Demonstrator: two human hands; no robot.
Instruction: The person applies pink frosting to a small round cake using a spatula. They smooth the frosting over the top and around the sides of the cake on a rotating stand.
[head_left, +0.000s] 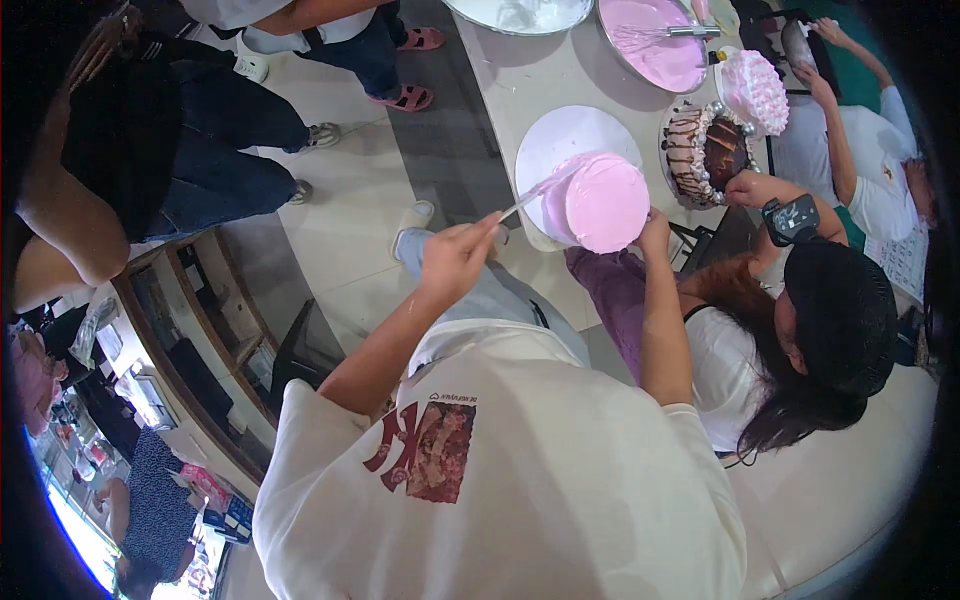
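Note:
My left hand (461, 259) grips the thin handle of a palette knife (536, 193). The pink-smeared blade lies against the upper left edge of a round cake covered in pink frosting (607, 202). This cake stands on a round white board (541, 146) at the table's near end. My right hand (654, 232) is at the lower right of the cake, close beside it; its fingertips are partly hidden, so what they hold cannot be told.
The table (499, 56) also bears a bowl of white cream (525, 11), a bowl of pink cream (652, 52) with a whisk (660, 31), a chocolate-drip cake (686, 154) and a pink-white piped cake (754, 90). A person in a black cap (840, 319) sits close at right. Others stand at left.

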